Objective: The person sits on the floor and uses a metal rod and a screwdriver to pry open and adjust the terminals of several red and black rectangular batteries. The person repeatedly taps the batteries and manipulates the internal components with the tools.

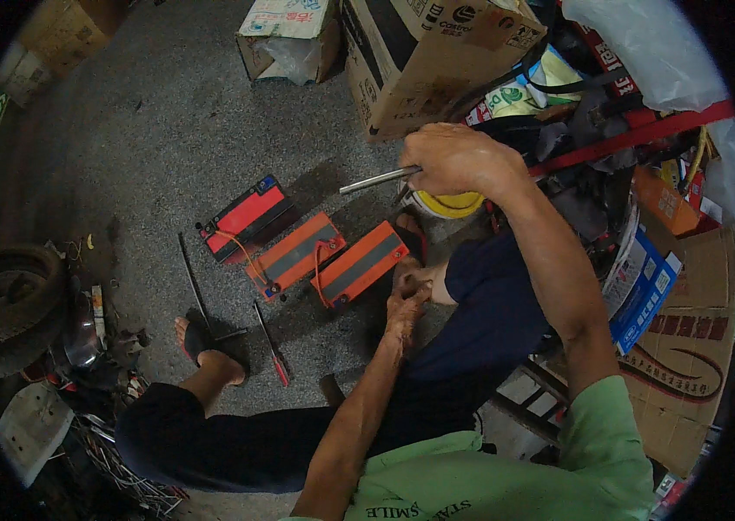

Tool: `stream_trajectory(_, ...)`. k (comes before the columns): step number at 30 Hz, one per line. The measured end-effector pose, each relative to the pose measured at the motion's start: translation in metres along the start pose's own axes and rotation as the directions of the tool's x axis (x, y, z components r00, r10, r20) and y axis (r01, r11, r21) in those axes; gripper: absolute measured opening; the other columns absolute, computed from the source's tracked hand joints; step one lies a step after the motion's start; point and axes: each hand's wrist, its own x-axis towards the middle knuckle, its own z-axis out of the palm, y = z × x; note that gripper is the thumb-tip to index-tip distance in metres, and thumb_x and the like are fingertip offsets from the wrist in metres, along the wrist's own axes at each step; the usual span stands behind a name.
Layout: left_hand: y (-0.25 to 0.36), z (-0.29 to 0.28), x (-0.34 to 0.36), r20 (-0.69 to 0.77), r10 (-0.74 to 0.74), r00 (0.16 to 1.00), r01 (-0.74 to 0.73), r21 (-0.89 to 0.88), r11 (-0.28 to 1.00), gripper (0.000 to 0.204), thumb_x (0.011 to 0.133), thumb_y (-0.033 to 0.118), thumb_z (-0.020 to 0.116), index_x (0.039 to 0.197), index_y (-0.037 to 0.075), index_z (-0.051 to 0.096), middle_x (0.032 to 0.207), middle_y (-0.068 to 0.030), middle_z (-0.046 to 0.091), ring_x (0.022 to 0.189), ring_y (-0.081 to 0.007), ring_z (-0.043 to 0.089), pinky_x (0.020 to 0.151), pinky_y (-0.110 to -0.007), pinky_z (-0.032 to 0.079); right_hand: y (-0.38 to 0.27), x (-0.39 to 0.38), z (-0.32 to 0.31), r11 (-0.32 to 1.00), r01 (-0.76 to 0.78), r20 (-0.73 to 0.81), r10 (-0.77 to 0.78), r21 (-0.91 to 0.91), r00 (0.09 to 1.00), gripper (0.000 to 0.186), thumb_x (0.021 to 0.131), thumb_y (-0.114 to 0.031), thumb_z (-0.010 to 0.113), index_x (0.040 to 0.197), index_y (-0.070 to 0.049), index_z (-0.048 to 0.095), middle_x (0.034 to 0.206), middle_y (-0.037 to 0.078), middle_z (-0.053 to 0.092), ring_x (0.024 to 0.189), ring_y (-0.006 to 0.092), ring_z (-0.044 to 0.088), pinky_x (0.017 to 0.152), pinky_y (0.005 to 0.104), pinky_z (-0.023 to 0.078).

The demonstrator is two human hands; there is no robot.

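Note:
My right hand is raised to the right of the batteries, its fingers wrapped round a metal rod that points left. The fist hides the rod's other end. My left hand is lower, by the near end of the rightmost orange battery. Its fingers are curled; whatever they hold, if anything, I cannot make out. Left of that battery stand another orange battery and a red one, all with dark stripes. An orange wire runs between the red and middle ones; another wire lies over the right pair.
A red-handled screwdriver and a long bent bar lie near my left foot. Stacked tyres stand at the left. Cardboard boxes are at the back, a yellow-rimmed tub behind my right wrist, and clutter fills the right side.

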Motion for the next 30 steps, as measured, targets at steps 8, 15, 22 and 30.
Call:
stream_trajectory(8, -0.004, 0.006, 0.005, -0.065, 0.137, 0.989, -0.129, 0.109, 0.986, 0.058, 0.084, 0.020, 0.076, 0.135, 0.003, 0.053, 0.121, -0.0123, 0.063, 0.111, -0.0234, 0.061, 0.092, -0.035, 0.050, -0.003, 0.006, 0.001, 1.000, -0.008, 0.031, 0.007, 0.027, 1.000, 0.023, 0.084, -0.021, 0.070, 0.098, -0.004, 0.074, 0.094, 0.021, 0.069, 0.102, 0.0381, 0.065, 0.089, 0.0462, 0.052)
stream_trajectory(15, -0.006, -0.003, -0.016, 0.088, 0.075, 0.993, -0.057, -0.192, 0.980, 0.050, 0.087, 0.016, 0.074, 0.131, 0.003, 0.054, 0.118, -0.0092, 0.065, 0.105, -0.0201, 0.062, 0.089, -0.035, 0.050, -0.008, 0.013, 0.002, 1.000, 0.001, 0.030, 0.000, -0.015, 1.000, 0.024, 0.084, -0.022, 0.071, 0.099, -0.003, 0.074, 0.096, 0.021, 0.070, 0.103, 0.0388, 0.065, 0.089, 0.0464, 0.052)
stream_trajectory(22, 0.021, -0.023, -0.067, 0.243, 0.052, 0.969, 0.012, -0.252, 0.968, 0.030, 0.094, 0.016, 0.068, 0.122, 0.006, 0.063, 0.105, -0.0061, 0.069, 0.088, -0.0148, 0.064, 0.078, -0.028, 0.053, -0.016, -0.006, -0.008, 0.997, 0.041, -0.188, -0.029, 0.058, 0.982, 0.022, 0.086, -0.020, 0.070, 0.099, -0.002, 0.073, 0.092, 0.022, 0.068, 0.091, 0.0376, 0.066, 0.081, 0.0469, 0.051)
stream_trajectory(30, -0.012, -0.110, -0.048, -0.085, 0.102, 0.991, -0.125, -0.349, 0.929, 0.020, 0.095, 0.017, 0.065, 0.110, 0.004, 0.062, 0.094, -0.0078, 0.069, 0.079, -0.0173, 0.067, 0.069, -0.031, 0.055, -0.045, -0.077, -0.010, 0.935, 0.102, -0.489, 0.083, 0.340, 0.868, 0.019, 0.088, -0.018, 0.068, 0.087, 0.001, 0.069, 0.060, 0.012, 0.056, 0.051, 0.0178, 0.052, 0.052, 0.0341, 0.040)
